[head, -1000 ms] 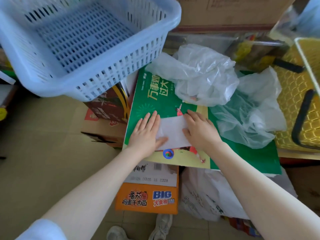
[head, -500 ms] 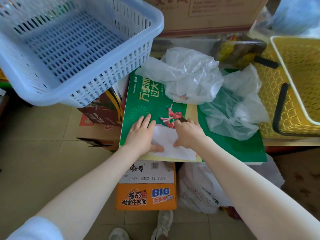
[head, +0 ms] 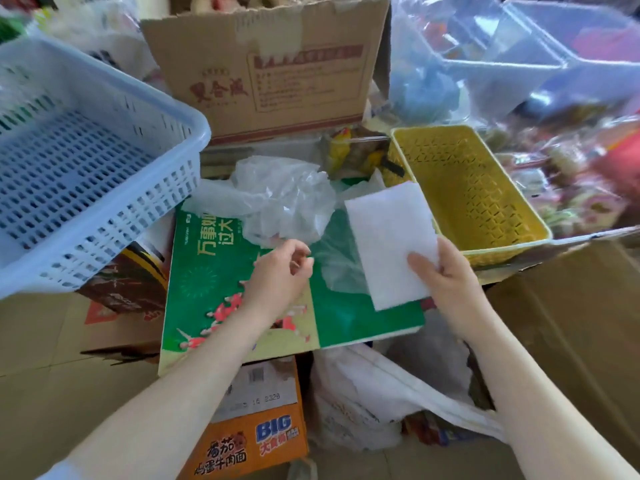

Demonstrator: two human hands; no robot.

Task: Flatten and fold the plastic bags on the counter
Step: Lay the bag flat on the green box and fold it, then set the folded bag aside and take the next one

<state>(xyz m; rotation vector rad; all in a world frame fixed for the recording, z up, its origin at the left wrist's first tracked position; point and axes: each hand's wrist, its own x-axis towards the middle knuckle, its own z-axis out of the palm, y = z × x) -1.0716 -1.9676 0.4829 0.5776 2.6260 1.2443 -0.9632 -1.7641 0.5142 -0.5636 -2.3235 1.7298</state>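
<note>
**Lifting one folded bag clear**

Head view: right hand (head: 446,282) pinches the flat white folded plastic bag (head: 391,244), long axis pointing away, just beside the yellow perforated basket (head: 502,244). Left hand (head: 277,275), loosely curled and holding nothing, is nearer the crumpled translucent plastic bag (head: 277,195).

- The tiled floor (head: 52,341) is pale beige, with thin grout lines.
- A blue slotted basket (head: 86,174) fills the upper left.
- A brown cardboard box (head: 277,71) with red print stands at the back, its top flaps open.
- A yellow lattice basket (head: 485,202) sits right of centre.
- Clear plastic bins (head: 536,53) lie blurred at the upper right.
- An orange carton (head: 252,441) with "BIG" on it stands low in the middle.
- A plain cardboard box (head: 571,323) is at the right edge.
- The light is soft and even.
</note>
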